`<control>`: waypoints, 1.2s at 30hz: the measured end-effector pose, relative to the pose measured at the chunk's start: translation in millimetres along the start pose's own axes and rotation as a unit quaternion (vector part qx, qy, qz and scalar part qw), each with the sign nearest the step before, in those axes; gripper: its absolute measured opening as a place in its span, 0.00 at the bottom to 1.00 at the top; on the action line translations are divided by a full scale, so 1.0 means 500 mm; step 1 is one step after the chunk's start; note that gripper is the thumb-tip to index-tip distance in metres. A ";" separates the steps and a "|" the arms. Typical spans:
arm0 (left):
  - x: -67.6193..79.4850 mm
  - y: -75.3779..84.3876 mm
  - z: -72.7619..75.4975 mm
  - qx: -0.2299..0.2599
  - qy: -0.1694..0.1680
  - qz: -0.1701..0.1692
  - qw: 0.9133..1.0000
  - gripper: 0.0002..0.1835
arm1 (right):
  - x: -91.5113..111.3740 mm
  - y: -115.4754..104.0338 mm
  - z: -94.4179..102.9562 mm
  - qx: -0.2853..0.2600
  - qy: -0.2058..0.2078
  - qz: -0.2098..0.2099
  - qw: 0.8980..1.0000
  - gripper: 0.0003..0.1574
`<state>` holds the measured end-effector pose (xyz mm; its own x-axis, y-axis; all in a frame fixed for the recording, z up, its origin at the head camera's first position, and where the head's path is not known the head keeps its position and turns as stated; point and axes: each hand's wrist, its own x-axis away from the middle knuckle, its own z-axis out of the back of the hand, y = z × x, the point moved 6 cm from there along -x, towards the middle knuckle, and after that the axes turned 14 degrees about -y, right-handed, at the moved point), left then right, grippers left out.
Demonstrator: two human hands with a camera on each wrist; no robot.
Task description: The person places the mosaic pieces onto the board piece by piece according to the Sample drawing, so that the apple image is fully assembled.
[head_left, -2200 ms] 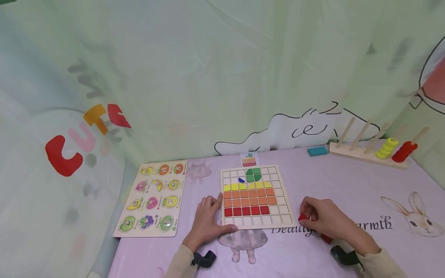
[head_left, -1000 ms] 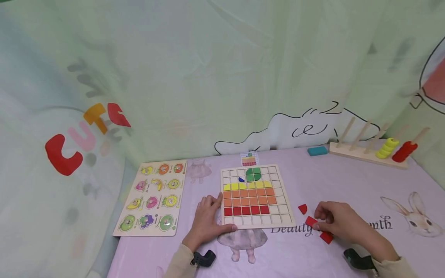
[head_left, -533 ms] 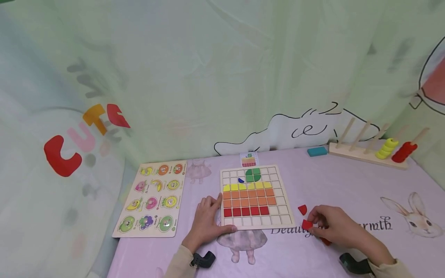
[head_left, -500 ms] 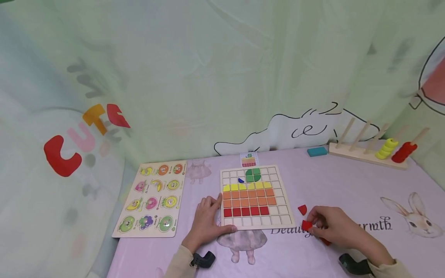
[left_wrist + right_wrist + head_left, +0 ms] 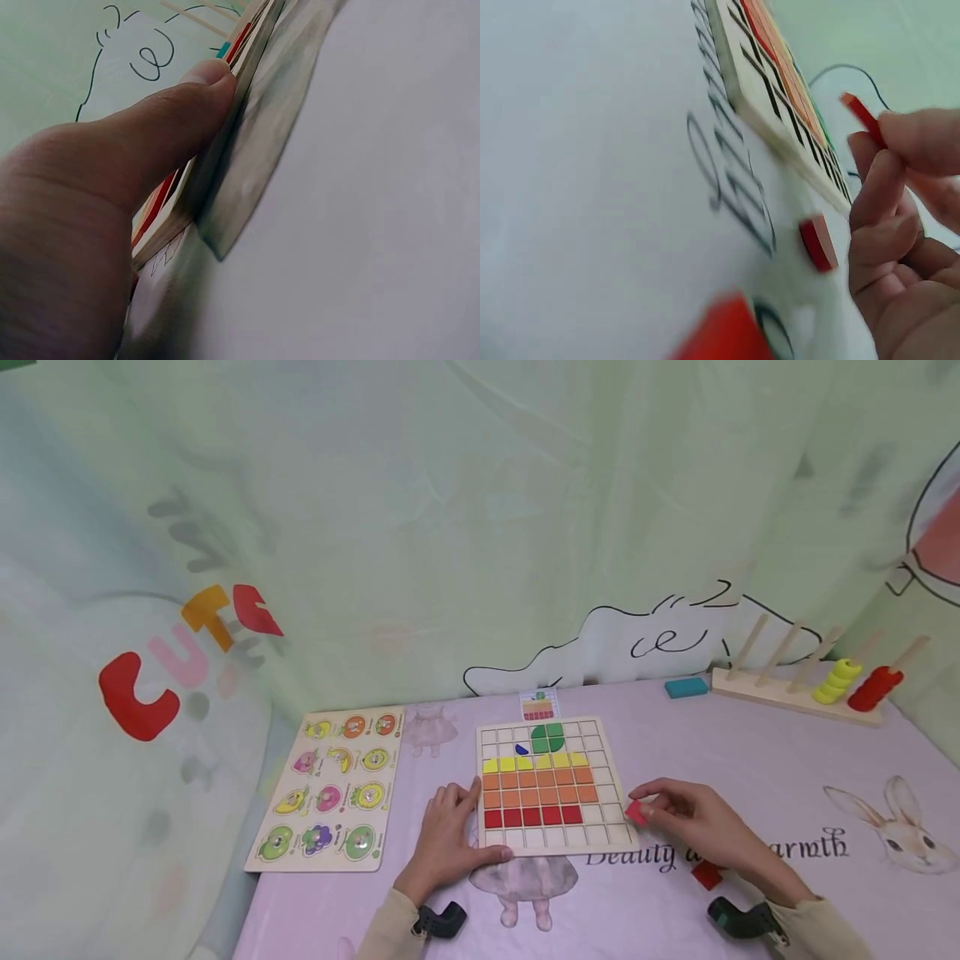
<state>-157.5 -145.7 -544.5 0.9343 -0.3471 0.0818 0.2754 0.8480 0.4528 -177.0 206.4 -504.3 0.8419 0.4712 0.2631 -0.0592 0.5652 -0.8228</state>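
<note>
A wooden grid board (image 5: 617, 837) lies on the table, its cells filled with green, blue, yellow, orange and red tiles. My left hand (image 5: 442, 837) rests against its near left corner, fingers along the left side; in the left wrist view the straight thumb (image 5: 176, 116) lies on the near edge. Beside the board's right edge, my right hand (image 5: 693, 818) pinches a red tile (image 5: 637, 812) between thumb and fingers, raised off the cloth in the right wrist view. A loose red tile (image 5: 707, 874) lies under that wrist. A small red piece (image 5: 819, 244) shows near the board, hidden in the head view.
A fruit puzzle board (image 5: 378, 827) lies at the left. Behind the grid board is a small pattern card (image 5: 540, 703). A teal block (image 5: 686, 687) and a peg stand (image 5: 795, 695) with yellow and red rings stand at the back right, before a printed curtain.
My right hand put down a red quarter-round piece, then picked up a red square tile and carried it left and away, up to the board's right edge. The left hand stays put.
</note>
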 end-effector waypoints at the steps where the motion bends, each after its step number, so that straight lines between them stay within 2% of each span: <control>1: 0.000 0.000 0.000 0.000 0.001 -0.001 1.000 0.65 | -0.006 0.000 -0.003 -0.003 0.009 -0.002 1.000 0.22; 7: 0.002 0.001 0.000 -0.002 0.004 -0.004 1.000 0.65 | -0.036 -0.006 -0.031 -0.007 0.056 -0.004 0.998 0.25; 14: 0.002 0.000 -0.001 0.001 0.001 0.001 1.000 0.65 | -0.058 -0.043 -0.061 0.082 0.070 0.015 0.994 0.18; 18: 0.002 0.003 0.000 -0.002 0.010 -0.007 1.000 0.64 | -0.062 -0.063 -0.071 0.112 0.066 0.017 0.991 0.17; 26: 0.001 0.005 0.000 0.004 0.000 0.000 1.000 0.64 | -0.061 -0.072 -0.068 0.130 0.073 0.003 0.989 0.17; 31: 0.001 0.005 0.004 0.001 0.001 -0.001 1.000 0.64 | -0.067 -0.068 -0.065 0.137 0.083 0.009 0.987 0.14; 36: 0.001 0.002 0.002 0.001 0.006 -0.005 1.000 0.64 | -0.067 -0.069 -0.062 0.138 0.073 0.017 0.988 0.16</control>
<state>-157.2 -145.2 -543.0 0.9342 -0.3504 0.0664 0.2841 0.8438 0.4553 -186.6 150.3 -500.2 0.9038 0.4025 0.1454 -0.2163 0.7228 -0.6563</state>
